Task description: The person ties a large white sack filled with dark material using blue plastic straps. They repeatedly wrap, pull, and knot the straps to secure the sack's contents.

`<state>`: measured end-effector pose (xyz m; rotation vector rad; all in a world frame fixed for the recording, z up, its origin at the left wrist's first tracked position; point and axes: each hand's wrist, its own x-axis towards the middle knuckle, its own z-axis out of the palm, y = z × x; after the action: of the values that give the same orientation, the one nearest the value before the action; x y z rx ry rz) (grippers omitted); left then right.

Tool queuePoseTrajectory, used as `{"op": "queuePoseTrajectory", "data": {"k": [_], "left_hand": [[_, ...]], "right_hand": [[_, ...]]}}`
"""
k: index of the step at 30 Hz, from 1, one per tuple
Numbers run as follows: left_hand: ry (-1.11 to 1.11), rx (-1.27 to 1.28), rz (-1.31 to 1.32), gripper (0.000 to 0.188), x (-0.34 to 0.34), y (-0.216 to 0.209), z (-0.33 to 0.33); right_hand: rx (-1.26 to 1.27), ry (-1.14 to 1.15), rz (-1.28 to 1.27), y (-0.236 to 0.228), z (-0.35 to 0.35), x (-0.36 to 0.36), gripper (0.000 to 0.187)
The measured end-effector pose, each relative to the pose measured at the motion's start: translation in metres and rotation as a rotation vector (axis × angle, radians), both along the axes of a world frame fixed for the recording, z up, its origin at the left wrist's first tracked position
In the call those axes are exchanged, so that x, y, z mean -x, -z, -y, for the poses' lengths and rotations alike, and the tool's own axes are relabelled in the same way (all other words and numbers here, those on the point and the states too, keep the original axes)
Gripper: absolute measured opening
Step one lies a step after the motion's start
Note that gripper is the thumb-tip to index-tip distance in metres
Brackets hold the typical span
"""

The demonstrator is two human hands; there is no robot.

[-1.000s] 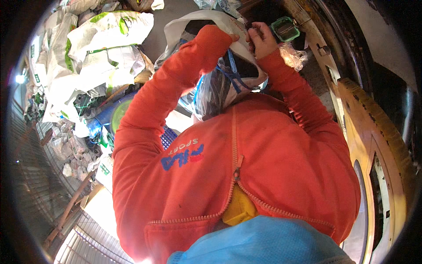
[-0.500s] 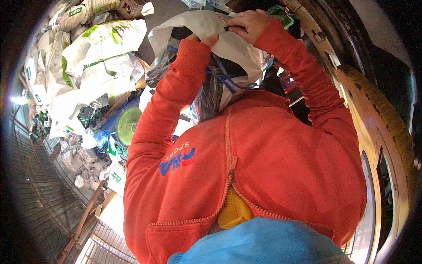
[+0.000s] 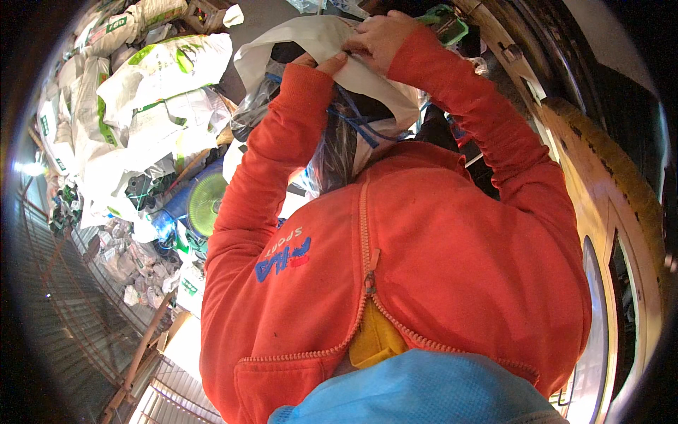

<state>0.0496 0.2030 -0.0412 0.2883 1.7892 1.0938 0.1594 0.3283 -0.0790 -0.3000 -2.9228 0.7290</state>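
Note:
In front of my chest is a white plastic sack (image 3: 311,34), its mouth pulled up into a broad curved band. My left hand (image 3: 326,65) is closed on the band, thumb on top; its other fingers are mostly hidden behind the plastic and my red sleeve. My right hand (image 3: 385,41) pinches the same band close to the left thumb, fingers bent together. Below the band show dark, shiny plastic (image 3: 337,152) and a blue strap (image 3: 357,127). What lies deeper is shadowed.
At the left lies a heap of white-and-green sacks (image 3: 166,71). Beside it stands a round green fan-like grille (image 3: 207,203) near blue material. Many small crumpled bags (image 3: 134,265) lie lower left. A worn yellowish wooden frame (image 3: 600,191) runs along the right.
My right hand has shifted slightly left along the white sack, nearer my left hand. The left hand has moved a little left and keeps its hold.

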Motion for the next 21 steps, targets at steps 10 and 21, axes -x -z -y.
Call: {"op": "queuePoseTrajectory", "data": {"k": [10, 21], "left_hand": [[0.002, -0.072, 0.001, 0.025, -0.003, -0.002, 0.000], [-0.033, -0.053, 0.001, 0.025, -0.004, 0.002, -0.002]], "right_hand": [[0.142, 0.007, 0.023, 0.009, 0.002, -0.003, 0.020], [0.257, 0.195, -0.036, 0.030, 0.011, -0.028, 0.022]]}}
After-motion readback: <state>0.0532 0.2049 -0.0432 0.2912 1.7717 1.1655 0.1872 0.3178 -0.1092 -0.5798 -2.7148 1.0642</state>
